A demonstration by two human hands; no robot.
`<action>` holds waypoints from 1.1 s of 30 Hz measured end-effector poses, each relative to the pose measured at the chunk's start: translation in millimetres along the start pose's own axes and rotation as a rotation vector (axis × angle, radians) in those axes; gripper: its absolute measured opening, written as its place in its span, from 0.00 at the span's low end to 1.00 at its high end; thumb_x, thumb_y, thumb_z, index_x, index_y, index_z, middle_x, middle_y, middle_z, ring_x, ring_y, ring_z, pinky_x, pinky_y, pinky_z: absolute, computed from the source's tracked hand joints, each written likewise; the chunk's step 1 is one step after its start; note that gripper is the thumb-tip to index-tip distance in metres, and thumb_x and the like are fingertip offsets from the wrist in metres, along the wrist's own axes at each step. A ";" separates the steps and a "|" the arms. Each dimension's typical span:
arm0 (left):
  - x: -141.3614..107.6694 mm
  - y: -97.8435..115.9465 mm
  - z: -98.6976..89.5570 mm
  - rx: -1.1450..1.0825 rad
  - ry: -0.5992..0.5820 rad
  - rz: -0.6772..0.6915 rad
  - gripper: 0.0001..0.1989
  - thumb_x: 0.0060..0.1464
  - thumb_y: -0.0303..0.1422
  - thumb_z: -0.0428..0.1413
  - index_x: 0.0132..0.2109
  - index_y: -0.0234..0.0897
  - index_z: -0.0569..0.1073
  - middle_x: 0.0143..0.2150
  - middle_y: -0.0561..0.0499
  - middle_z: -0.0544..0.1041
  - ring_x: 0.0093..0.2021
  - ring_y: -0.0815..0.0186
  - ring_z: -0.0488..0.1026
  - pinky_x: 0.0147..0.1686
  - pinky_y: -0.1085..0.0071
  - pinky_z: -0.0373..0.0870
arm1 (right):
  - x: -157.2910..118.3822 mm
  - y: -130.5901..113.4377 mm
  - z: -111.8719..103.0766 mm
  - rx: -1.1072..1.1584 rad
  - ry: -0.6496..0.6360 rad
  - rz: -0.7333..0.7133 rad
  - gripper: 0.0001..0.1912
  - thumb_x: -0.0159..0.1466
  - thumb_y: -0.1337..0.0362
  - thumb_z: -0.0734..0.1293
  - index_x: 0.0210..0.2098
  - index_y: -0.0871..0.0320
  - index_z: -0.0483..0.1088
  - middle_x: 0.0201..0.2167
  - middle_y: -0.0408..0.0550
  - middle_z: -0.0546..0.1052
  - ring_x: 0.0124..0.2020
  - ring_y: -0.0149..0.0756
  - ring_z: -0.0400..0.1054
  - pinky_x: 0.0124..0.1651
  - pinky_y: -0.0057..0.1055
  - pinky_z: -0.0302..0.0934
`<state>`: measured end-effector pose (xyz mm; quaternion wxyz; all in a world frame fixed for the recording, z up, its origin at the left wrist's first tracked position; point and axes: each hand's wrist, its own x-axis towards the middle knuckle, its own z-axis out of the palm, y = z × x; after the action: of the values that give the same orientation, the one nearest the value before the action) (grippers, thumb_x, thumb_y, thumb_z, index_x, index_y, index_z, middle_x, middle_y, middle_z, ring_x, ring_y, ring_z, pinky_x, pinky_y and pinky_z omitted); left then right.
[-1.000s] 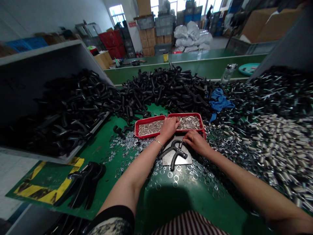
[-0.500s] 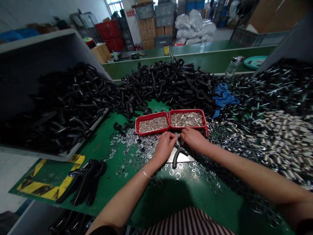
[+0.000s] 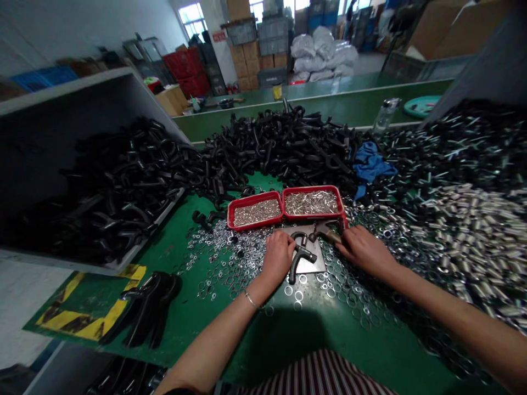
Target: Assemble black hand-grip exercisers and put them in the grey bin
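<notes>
My left hand (image 3: 278,253) is closed on the edge of a black curved handle part (image 3: 302,253), which has a metal piece in it. This part lies on a flat metal plate (image 3: 308,266). My right hand (image 3: 364,249) grips the handle end of a small hammer (image 3: 331,236). The hammer's dark head is just above the plate, to the right of the part and apart from it. Right behind the plate stand two red trays: the left tray (image 3: 255,225) holds tiny metal pieces, the right tray (image 3: 313,216) small metal pins.
Black handle parts (image 3: 284,137) form a big heap behind the trays, and more fill a tilted grey bin (image 3: 123,263) at left. Metal rings (image 3: 298,296) surround the plate. Metal sleeves (image 3: 481,236) and a blue cloth (image 3: 373,162) lie to the right. A clear bottle (image 3: 385,116) stands behind.
My right hand has left the black part, moved right and taken hold of the hammer. My left hand has stayed at the part, a little lower.
</notes>
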<state>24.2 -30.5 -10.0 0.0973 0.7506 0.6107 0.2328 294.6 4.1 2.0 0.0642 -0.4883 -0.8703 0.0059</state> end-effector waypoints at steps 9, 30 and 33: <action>-8.1 10.6 -7.0 0.284 -0.141 0.342 0.13 0.68 0.34 0.47 0.44 0.33 0.74 0.45 0.42 0.75 0.47 0.54 0.70 0.48 0.56 0.66 | 6.6 -25.9 -27.4 0.450 -0.037 0.093 0.14 0.74 0.54 0.54 0.47 0.56 0.63 0.36 0.52 0.77 0.32 0.42 0.72 0.34 0.36 0.61; -33.6 6.6 2.8 -0.065 -0.013 0.026 0.47 0.57 0.33 0.60 0.73 0.31 0.40 0.56 0.34 0.70 0.57 0.47 0.67 0.60 0.46 0.63 | -0.7 -40.6 -21.8 0.514 -0.139 0.124 0.14 0.73 0.53 0.55 0.39 0.55 0.64 0.32 0.50 0.76 0.31 0.40 0.70 0.34 0.33 0.59; -29.1 6.4 -1.3 -0.087 -0.017 0.042 0.42 0.55 0.33 0.61 0.71 0.30 0.51 0.57 0.34 0.70 0.58 0.46 0.67 0.60 0.45 0.62 | -8.0 -28.7 -19.8 0.642 -0.233 0.223 0.15 0.70 0.51 0.58 0.35 0.55 0.64 0.27 0.48 0.74 0.26 0.39 0.68 0.30 0.33 0.58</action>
<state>25.0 -60.2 -12.8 0.1298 0.7603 0.5832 0.2548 276.7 -18.8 22.9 0.1137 -0.5313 -0.7670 0.3415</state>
